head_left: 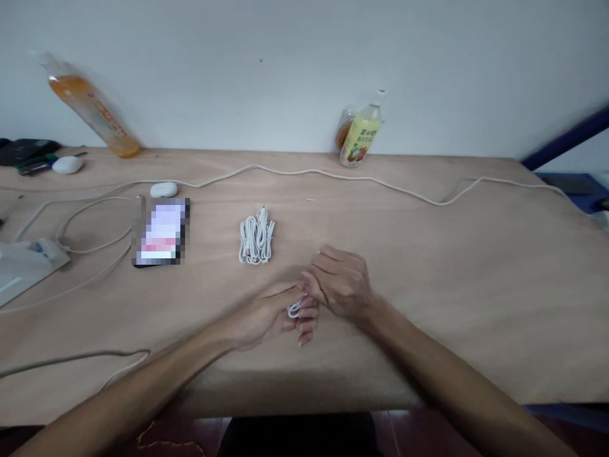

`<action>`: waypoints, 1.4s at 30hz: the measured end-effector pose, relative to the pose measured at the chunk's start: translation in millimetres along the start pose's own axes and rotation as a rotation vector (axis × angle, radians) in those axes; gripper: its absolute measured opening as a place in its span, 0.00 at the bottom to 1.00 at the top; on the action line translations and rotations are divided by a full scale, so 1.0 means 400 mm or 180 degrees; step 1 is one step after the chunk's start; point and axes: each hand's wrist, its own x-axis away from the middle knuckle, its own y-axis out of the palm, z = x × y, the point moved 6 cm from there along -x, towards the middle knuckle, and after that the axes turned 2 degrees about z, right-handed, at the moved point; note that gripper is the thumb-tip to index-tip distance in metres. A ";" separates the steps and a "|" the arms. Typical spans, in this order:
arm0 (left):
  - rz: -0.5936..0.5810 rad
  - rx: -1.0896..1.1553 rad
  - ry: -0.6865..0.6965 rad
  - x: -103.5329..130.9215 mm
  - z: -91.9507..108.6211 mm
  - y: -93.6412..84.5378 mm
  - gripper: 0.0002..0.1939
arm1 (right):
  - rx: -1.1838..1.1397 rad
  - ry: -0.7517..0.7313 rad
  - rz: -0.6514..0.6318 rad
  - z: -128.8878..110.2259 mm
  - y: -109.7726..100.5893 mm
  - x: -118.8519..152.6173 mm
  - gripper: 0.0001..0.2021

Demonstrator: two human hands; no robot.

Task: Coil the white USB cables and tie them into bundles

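Observation:
Over the front middle of the table, my left hand (280, 314) is closed around a small loop of white cable (295, 309), which shows between thumb and fingers. My right hand (340, 282) meets it from the right, its fingers curled and its thumb touching my left fingertips. What lies inside the right hand is hidden; only a tiny white spot shows at its knuckles. Just beyond the hands, a bundle of white cables (257, 238) lies folded on the tabletop, touched by neither hand.
A phone (163, 231), a white earbud case (163, 190) and loose cable lie at left. One long white cable (352, 178) crosses the table (476, 285). By the wall stand an orange drink bottle (95, 114) and a yellow drink bottle (361, 134). A white packet (28, 270) sits at the left edge.

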 end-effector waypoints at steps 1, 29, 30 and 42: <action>-0.0010 -0.0014 0.0002 0.000 0.002 0.002 0.25 | -0.0030 -0.0003 -0.0028 0.002 0.002 0.000 0.27; 0.0637 -0.0246 0.0989 -0.019 0.041 -0.055 0.28 | 0.0676 0.2172 -0.0727 0.060 0.036 0.108 0.09; 0.0631 -0.0257 0.1004 -0.019 0.041 -0.056 0.28 | 0.0754 0.2107 -0.0746 0.059 0.039 0.109 0.09; 0.0612 -0.0216 0.1207 -0.009 0.051 -0.041 0.25 | -0.0766 0.2639 -0.0178 0.009 -0.015 0.089 0.06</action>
